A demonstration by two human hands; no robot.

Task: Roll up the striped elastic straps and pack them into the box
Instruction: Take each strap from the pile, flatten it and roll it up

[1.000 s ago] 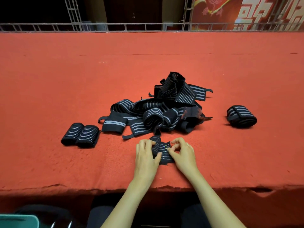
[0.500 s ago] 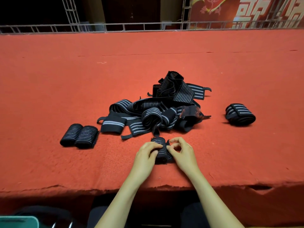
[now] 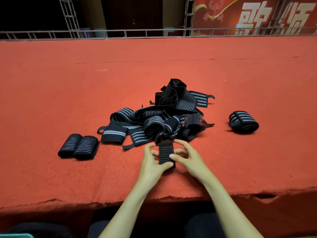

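A tightly rolled black strap with grey stripes (image 3: 165, 152) stands between my two hands near the table's front edge. My left hand (image 3: 152, 162) grips its left side, thumb across the lower end. My right hand (image 3: 186, 158) holds its right side, thumb on the front. Its loose tail runs up into a tangled pile of unrolled striped straps (image 3: 159, 115) just behind. Two finished rolls (image 3: 78, 146) lie side by side at the left. A looser flat roll (image 3: 243, 121) lies at the right. No box is in view.
The red felt-covered table (image 3: 68, 83) stretches far back to a metal railing (image 3: 120, 32). Its ragged front edge (image 3: 171, 198) runs just under my forearms. A teal object (image 3: 15, 235) peeks in at the bottom left corner.
The flat end of the strap has been wound up into a thick roll. Both hands moved slightly away from me and now clasp the roll from either side.
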